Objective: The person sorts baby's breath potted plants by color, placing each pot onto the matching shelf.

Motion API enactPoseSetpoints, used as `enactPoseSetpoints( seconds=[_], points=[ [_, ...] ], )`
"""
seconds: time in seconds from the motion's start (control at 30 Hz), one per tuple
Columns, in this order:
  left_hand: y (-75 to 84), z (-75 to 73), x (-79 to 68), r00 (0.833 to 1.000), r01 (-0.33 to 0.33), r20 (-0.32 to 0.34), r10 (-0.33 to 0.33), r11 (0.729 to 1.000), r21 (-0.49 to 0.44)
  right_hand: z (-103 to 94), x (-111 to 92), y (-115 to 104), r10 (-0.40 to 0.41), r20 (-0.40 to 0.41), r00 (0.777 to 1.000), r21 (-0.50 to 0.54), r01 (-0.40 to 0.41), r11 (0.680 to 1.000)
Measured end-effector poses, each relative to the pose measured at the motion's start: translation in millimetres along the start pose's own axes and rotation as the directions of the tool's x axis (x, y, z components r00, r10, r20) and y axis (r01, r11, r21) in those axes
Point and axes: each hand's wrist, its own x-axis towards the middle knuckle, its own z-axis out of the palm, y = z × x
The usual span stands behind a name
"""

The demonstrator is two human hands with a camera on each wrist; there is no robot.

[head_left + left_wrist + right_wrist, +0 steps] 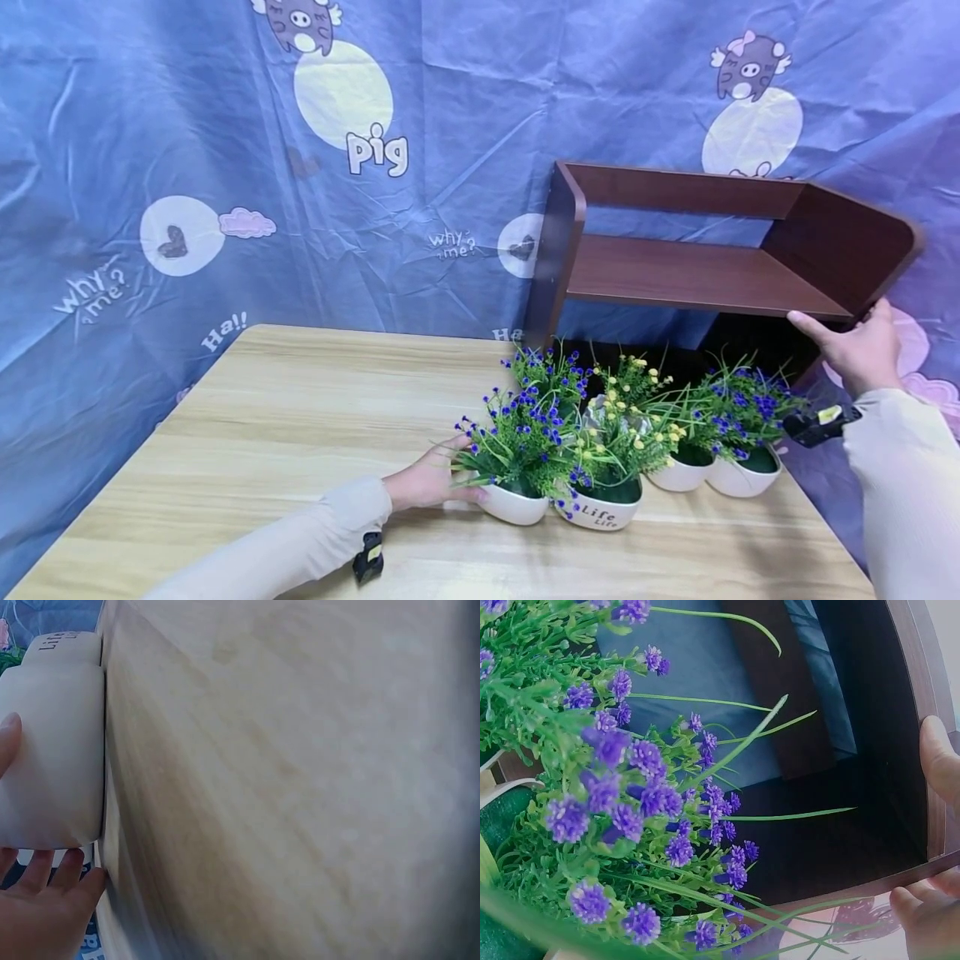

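Observation:
My left hand (pixel 426 483) holds the left end of a white pot (pixel 516 507) of artificial blue-purple flowers. In the left wrist view its thumb lies on the wall of the pot (pixel 56 757), with the other fingers at the pot's end. My right hand (pixel 864 352) grips the lower right side of a dark brown wooden desk shelf (pixel 697 267), thumb on the front edge of its middle board. The right wrist view shows those fingers around the side panel (pixel 934 840). Purple flowers (pixel 649 780) stand close by.
Beside the held pot sits a white "Life" pot (pixel 603 514) with yellow flowers. More white pots (pixel 742 477) stand close together before the shelf. The wood-grain table (pixel 315 400) reaches left, and a blue printed cloth (pixel 247 125) hangs behind.

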Motion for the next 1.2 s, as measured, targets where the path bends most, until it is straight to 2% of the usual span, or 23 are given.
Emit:
enactPoseSetpoints(
  seconds=[0.2, 0.4, 0.6, 0.8, 0.9, 1.03, 1.2],
  points=[
    [-2.3, 0.9, 3.0, 0.998, 0.004, -0.063, 0.007, 0.987, 0.162, -0.3, 1, 4, -0.004, -0.002, 1.0, -0.009, 0.004, 1.0],
    [-5.0, 0.8, 4.0, 0.997, -0.064, -0.026, 0.068, 0.988, 0.138, -0.1, 0, 5, 0.007, 0.006, 1.0, -0.023, -0.007, 1.0],
    [-4.8, -4.8, 0.6, 0.996, -0.086, 0.025, 0.082, 0.969, 0.231, 0.1, 0, 4, 0.017, 0.016, 1.0, -0.024, -0.016, 1.0],
    [-3.8, -8.8, -0.7, 0.99, -0.127, 0.083, 0.113, 0.975, 0.183, -0.6, 1, 4, 0.018, -0.001, 1.0, -0.036, -0.018, 0.999],
    [-4.1, -11.4, -3.1, 0.988, -0.14, 0.087, 0.125, 0.971, 0.195, -0.3, 2, 5, 0.013, -0.007, 1.0, -0.042, -0.013, 0.999],
    [-3.8, -16.8, -6.8, 0.985, -0.166, 0.084, 0.149, 0.949, 0.267, 0.0, 0, 5, -0.009, -0.011, 1.0, -0.032, 0.008, 0.999],
    [0.1, -24.6, -14.2, 0.989, -0.147, 0.075, 0.129, 0.936, 0.321, 0.6, 1, 3, -0.023, -0.029, 0.999, -0.029, 0.022, 0.999]
  ],
)
